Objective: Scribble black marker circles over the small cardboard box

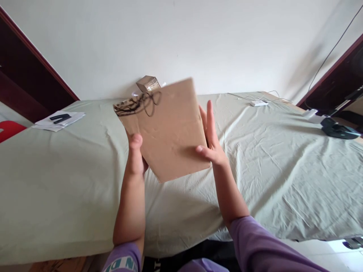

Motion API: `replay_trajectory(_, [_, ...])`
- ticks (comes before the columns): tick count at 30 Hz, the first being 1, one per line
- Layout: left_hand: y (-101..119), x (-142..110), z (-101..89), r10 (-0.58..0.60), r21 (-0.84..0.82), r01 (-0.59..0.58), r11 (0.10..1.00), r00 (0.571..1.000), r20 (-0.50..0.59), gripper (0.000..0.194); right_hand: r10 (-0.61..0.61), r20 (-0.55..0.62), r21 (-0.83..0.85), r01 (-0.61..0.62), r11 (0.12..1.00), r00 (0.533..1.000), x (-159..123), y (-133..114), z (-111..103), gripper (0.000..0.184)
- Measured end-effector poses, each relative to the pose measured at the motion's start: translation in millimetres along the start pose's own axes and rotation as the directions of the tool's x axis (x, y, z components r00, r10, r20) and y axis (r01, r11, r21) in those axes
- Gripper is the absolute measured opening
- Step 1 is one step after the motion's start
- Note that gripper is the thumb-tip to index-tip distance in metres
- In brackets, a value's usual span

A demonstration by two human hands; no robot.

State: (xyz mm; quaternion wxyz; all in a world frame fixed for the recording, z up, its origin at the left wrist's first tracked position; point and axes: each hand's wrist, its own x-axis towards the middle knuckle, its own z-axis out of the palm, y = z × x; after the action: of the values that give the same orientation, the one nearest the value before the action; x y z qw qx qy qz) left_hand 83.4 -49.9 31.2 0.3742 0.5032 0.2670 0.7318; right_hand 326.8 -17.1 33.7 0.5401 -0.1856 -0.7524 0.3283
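Observation:
A brown cardboard box [172,132] is held up above the cloth, tilted, with its flat face toward me. Dark string or cord [141,104], tied in a bow, runs across its upper left corner. My left hand [136,153] grips the box's left side, thumb on the front face and fingers hidden behind. On the right edge, my right hand [211,145] holds it with the thumb on the front and the index finger raised along the side.
A pale green cloth [269,170] covers the table. Behind the held box stands a small taped box [148,83] by the wall. Papers [53,122] with a black stapler-like object [60,118] lie left; a white power strip [259,102] and a black device [338,129] are right.

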Motion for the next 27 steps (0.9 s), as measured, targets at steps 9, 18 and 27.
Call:
replay_trajectory(9, [7.9,-3.1,10.5,-0.107,-0.009,0.107,0.994,0.985,-0.133,0.076,0.189,0.038,0.076,-0.191,0.979,0.981,-2.2,-6.0,-1.7,0.123])
replay_trajectory(18, [16.8,-6.2,30.9,-0.054,-0.105,0.027,0.994,0.963,-0.263,0.057,0.169,0.106,0.097,-0.179,0.979,0.980,1.2,-4.2,-3.5,0.131])
replay_trajectory(27, [13.8,-9.7,43.2,-0.101,-0.239,0.048,0.970,0.971,-0.214,0.062,0.090,-0.139,0.050,-0.084,0.995,0.986,-1.4,3.4,-10.1,0.126])
